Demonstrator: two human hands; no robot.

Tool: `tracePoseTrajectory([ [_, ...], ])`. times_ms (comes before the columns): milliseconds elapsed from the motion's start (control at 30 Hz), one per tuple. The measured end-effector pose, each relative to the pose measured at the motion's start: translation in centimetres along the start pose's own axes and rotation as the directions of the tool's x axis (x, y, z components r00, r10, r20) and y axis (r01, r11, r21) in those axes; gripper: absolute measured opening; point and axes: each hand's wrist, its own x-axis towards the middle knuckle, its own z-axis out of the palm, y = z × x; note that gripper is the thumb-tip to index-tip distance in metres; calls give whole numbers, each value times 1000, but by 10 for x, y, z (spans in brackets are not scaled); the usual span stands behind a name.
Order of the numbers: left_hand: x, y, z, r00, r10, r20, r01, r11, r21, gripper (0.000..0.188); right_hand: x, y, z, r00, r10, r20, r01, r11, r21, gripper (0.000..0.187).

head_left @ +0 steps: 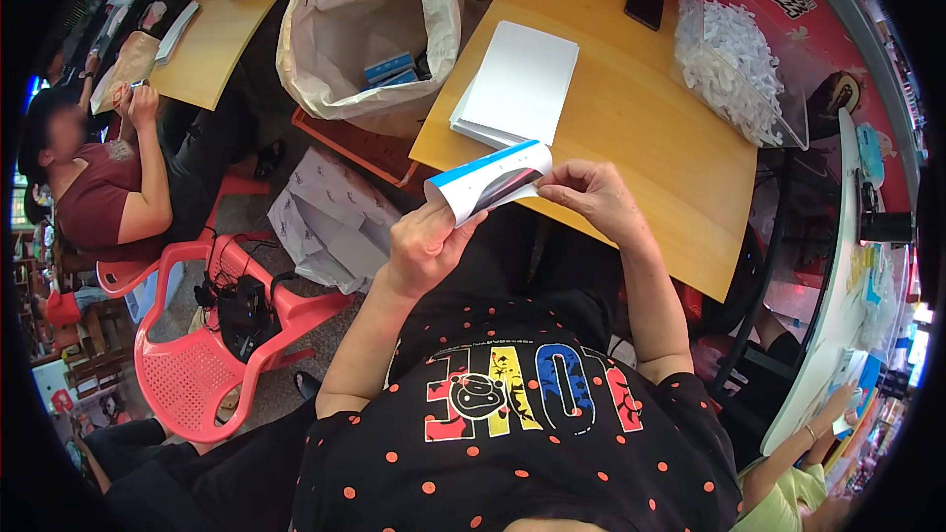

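A printed sheet [478, 175], white with a blue band and a dark picture, is curled over between my hands at the table's near edge. My left hand [424, 244] is closed around its left end, some fingers hidden behind it. At the other end my right hand [595, 193] pinches the lower right edge between thumb and fingertips. Just beyond the sheet, a stack of white paper [522, 79] lies on the wooden table [631, 128], its lower sheets slightly fanned out.
A clear bin [734, 59] of white plastic pieces and a black phone [644, 2] rest on the table. To the left stand a large pale sack [370, 30] with blue packets inside and a pink chair [197, 365]. Another person [118, 187] sits at a far-left table.
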Motion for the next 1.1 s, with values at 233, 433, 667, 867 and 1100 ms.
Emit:
tracePoseTrajectory([
  [233,-4,-5,-1,1000,0,16,0,1000,-8,18,0,1,13,997,74,7,-74,995,-64,21],
  [433,-8,-6,-7,999,16,43,-18,999,49,22,1,0,20,998,58,-19,-60,995,-79,21],
  [667,-10,-7,-6,999,-26,32,24,998,55,18,-24,-23,24,1000,4,24,-7,993,116,13],
  [867,-12,-15,4,995,-94,-27,93,995,-47,21,-22,-25,31,851,-439,-289,387,896,-220,29],
  [1100,-14,-7,12,985,-140,-103,124,982,-144,12,-26,-20,49,703,-695,-152,549,666,-505,19],
])
